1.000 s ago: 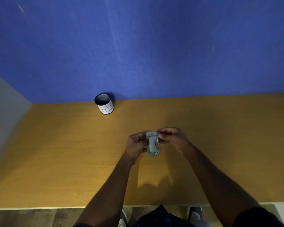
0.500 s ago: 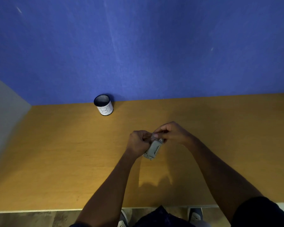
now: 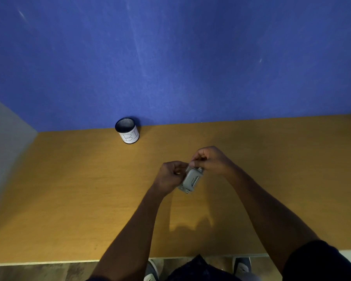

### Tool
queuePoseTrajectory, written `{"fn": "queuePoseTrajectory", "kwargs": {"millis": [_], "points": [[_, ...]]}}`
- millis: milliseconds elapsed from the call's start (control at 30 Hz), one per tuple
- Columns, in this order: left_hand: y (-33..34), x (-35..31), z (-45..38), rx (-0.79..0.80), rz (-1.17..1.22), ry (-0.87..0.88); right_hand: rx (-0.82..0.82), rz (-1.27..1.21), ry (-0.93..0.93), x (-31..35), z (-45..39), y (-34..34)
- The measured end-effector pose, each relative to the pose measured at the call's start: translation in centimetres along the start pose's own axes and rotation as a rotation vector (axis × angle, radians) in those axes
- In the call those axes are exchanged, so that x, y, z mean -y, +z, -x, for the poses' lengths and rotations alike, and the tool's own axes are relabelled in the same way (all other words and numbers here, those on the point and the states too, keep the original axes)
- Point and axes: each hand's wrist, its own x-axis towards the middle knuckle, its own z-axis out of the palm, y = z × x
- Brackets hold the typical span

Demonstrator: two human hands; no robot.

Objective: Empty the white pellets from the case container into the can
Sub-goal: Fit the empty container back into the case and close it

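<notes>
Case container (image 3: 190, 180): small, grey, held in the air above the middle of the wooden table (image 3: 69, 189), tilted so its upper end leans right and away. Both hands are on it. Lid state cannot be told; no pellets visible.

Left hand (image 3: 170, 176): fingers curled around the left side and lower part of the case, closed grip, knuckles toward the camera.

Right hand (image 3: 209, 160): at the upper end of the case, thumb and fingertips pinched together on the top edge. Exactly what they pinch, lid or tab, is too small to make out. The other fingers are folded into the palm.

The two hands are touching or nearly so at the case's top end. Both forearms are bare; a dark sleeve (image 3: 322, 262) shows at the right upper arm.

Can (image 3: 127, 130): upright on the table at its far edge, against the blue wall (image 3: 170, 57), left of the hands and well apart from them. Dark rim, white label with "BI" written on it, open mouth facing up. Contents not discernible.

A grey wall (image 3: 4, 138) bounds the table on the left. At the near edge, floor and shoes (image 3: 151, 270) are visible.
</notes>
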Motion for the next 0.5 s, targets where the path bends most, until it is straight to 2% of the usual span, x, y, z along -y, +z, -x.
{"fn": "queuePoseTrajectory", "kwargs": {"millis": [167,267,400,500], "points": [[-0.8,0.6,0.6,-0.007,0.205,-0.180,-0.118,-0.261,0.058,-1.6,0.8,-0.4],[-0.6,0.7,0.6,-0.039,0.280,-0.184,-0.165,-0.339,0.082,-2.6,1.4,0.0],[-0.9,0.6,0.6,0.034,0.407,-0.118,-0.287,-0.515,0.112,-3.6,2.1,0.6],[-0.5,0.6,0.5,-0.028,0.386,-0.081,-0.351,-0.602,0.124,-4.1,2.5,1.1]]}}
